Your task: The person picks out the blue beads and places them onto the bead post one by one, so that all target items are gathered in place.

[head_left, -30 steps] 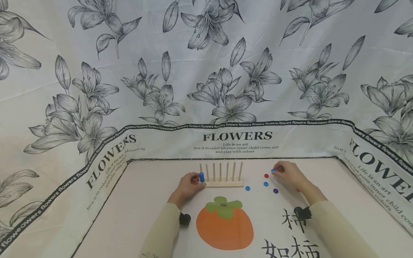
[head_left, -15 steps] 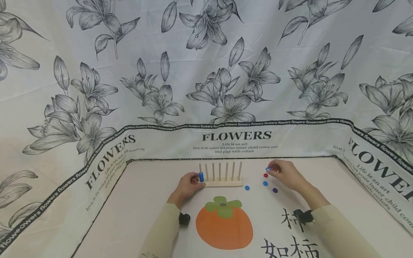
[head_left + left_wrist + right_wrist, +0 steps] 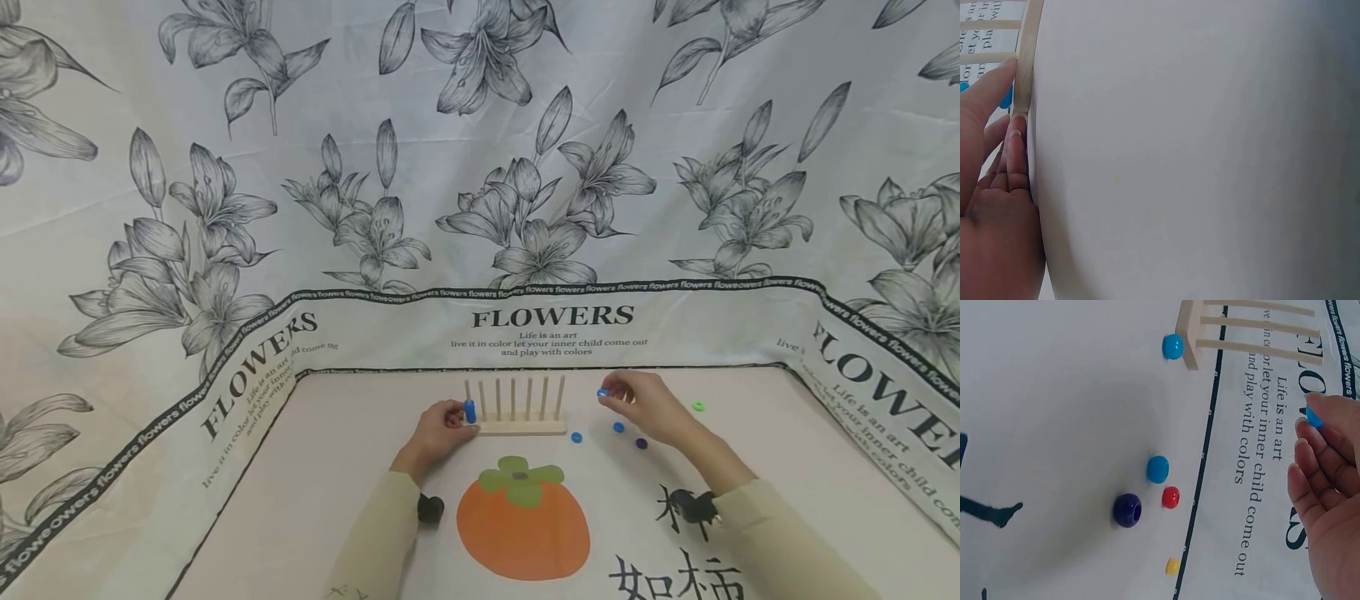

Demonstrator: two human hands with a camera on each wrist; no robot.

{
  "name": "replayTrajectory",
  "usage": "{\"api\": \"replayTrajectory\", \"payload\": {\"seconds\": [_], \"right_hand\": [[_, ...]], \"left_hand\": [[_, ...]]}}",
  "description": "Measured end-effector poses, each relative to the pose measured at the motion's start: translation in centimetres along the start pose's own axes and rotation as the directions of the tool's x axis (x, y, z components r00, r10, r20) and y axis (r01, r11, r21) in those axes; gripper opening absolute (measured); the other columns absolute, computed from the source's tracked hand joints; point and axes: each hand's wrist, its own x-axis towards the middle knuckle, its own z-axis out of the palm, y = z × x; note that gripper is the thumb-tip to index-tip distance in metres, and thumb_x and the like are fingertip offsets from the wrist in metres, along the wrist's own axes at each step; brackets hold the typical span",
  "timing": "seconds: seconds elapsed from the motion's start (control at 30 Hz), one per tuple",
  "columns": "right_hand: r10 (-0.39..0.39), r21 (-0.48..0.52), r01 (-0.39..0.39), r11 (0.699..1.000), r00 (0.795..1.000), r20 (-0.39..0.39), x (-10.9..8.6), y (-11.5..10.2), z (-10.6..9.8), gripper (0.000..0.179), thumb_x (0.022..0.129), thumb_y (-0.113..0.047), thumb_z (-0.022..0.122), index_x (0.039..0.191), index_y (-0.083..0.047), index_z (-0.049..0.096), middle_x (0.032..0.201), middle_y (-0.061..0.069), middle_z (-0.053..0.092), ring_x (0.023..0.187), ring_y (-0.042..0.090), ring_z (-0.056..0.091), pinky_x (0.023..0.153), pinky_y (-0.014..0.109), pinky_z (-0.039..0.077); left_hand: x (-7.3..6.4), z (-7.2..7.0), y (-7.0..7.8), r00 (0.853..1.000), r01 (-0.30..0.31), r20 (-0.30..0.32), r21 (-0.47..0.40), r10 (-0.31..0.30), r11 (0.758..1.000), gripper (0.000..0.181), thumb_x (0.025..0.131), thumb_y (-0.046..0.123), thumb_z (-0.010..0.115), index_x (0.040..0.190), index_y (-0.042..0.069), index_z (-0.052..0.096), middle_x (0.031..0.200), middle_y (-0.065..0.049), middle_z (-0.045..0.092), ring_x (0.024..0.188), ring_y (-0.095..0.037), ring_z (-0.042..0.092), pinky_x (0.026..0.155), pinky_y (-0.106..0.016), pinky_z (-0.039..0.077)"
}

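Note:
My left hand grips the left end of a wooden peg rack; in the left wrist view the thumb lies against its base. Blue beads are stacked on the leftmost peg, and the other pegs are bare. Between thumb and index finger, my right hand pinches a blue bead, raised above the table to the right of the rack. The same held bead shows in the right wrist view, partly covered by the fingertips.
Loose on the table lie a blue bead by the rack's right end, another blue bead, a red bead, a purple bead, a yellow bead and a green bead. A flowered cloth rises behind.
My right hand has moved left toward the rack with the blue bead, now hiding the red bead in the head view and uncovering the green one. The left hand stays put.

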Motion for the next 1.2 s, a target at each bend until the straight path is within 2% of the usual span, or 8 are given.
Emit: {"api": "replayTrajectory", "payload": {"seconds": [0.33, 0.43, 0.6, 0.73, 0.9, 1.07, 1.2], "right_hand": [[-0.073, 0.042, 0.073, 0.996, 0.997, 0.001, 1.2, -2.5, 1.3, 0.013, 0.095, -0.011, 0.073, 0.105, -0.003, 0.070, 0.088, -0.002, 0.066, 0.082, 0.014, 0.058, 0.072, 0.027, 0.051], [-0.095, 0.052, 0.094, 0.994, 0.996, -0.001, 1.6, -3.2, 1.7, 0.012, 0.095, -0.012, 0.074, 0.104, -0.005, 0.070, 0.089, -0.003, 0.066, 0.083, 0.013, 0.059, 0.073, 0.028, 0.051], [-0.154, 0.089, 0.156, 0.984, 0.988, -0.030, 2.5, -4.2, 2.4, 0.010, 0.093, -0.008, 0.074, 0.102, -0.004, 0.071, 0.089, -0.003, 0.068, 0.082, 0.012, 0.060, 0.075, 0.030, 0.053], [-0.192, 0.098, 0.196, 0.976, 0.980, -0.051, 3.2, -5.0, 3.2, 0.010, 0.093, -0.007, 0.075, 0.102, -0.004, 0.071, 0.088, -0.002, 0.068, 0.081, 0.012, 0.060, 0.074, 0.031, 0.053], [-0.217, 0.095, 0.219, 0.971, 0.976, -0.029, 4.2, -6.3, 4.0, 0.010, 0.094, -0.009, 0.074, 0.103, -0.005, 0.071, 0.090, -0.003, 0.067, 0.082, 0.011, 0.060, 0.075, 0.032, 0.054], [-0.234, 0.107, 0.233, 0.967, 0.972, -0.003, 5.1, -7.6, 4.7, 0.013, 0.095, -0.010, 0.073, 0.107, -0.005, 0.071, 0.093, -0.001, 0.067, 0.085, 0.012, 0.060, 0.078, 0.036, 0.055], [-0.246, 0.109, 0.243, 0.964, 0.969, 0.012, 5.6, -8.3, 5.3, 0.013, 0.096, -0.012, 0.073, 0.107, -0.006, 0.070, 0.094, -0.001, 0.067, 0.086, 0.012, 0.061, 0.079, 0.034, 0.054]], "left_hand": [[0.1, 0.0, 0.2, 1.000, 0.019, 0.002, 0.009, -0.019, 1.000, 0.049, 0.089, 0.021, 0.081, 0.129, -0.002, 0.062, 0.102, -0.007, 0.062, 0.092, -0.019, 0.055, 0.087, -0.038, 0.050], [0.2, 0.0, 0.2, 1.000, 0.004, 0.003, 0.003, -0.004, 1.000, 0.049, 0.089, 0.021, 0.081, 0.128, -0.002, 0.063, 0.102, -0.007, 0.062, 0.092, -0.019, 0.055, 0.086, -0.038, 0.050], [0.2, -0.1, 0.1, 1.000, -0.014, 0.004, -0.001, 0.014, 1.000, 0.047, 0.089, 0.020, 0.081, 0.127, -0.002, 0.063, 0.101, -0.007, 0.062, 0.091, -0.019, 0.055, 0.085, -0.037, 0.049], [0.2, -0.2, 0.1, 1.000, 0.009, 0.007, 0.009, -0.009, 1.000, 0.049, 0.089, 0.020, 0.081, 0.129, -0.002, 0.063, 0.102, -0.006, 0.062, 0.091, -0.019, 0.055, 0.085, -0.037, 0.050], [0.1, -0.1, 0.0, 1.000, 0.025, 0.008, 0.009, -0.025, 1.000, 0.050, 0.089, 0.021, 0.081, 0.130, -0.002, 0.062, 0.102, -0.007, 0.062, 0.091, -0.019, 0.055, 0.086, -0.037, 0.050], [0.0, -0.1, -0.1, 1.000, -0.005, 0.001, 0.001, 0.005, 1.000, 0.048, 0.089, 0.019, 0.081, 0.128, -0.003, 0.062, 0.101, -0.007, 0.062, 0.090, -0.018, 0.055, 0.084, -0.037, 0.050], [0.0, -0.1, 0.0, 1.000, -0.023, 0.000, -0.001, 0.023, 1.000, 0.047, 0.090, 0.017, 0.080, 0.127, -0.004, 0.062, 0.101, -0.009, 0.062, 0.090, -0.019, 0.055, 0.084, -0.038, 0.050]]}}
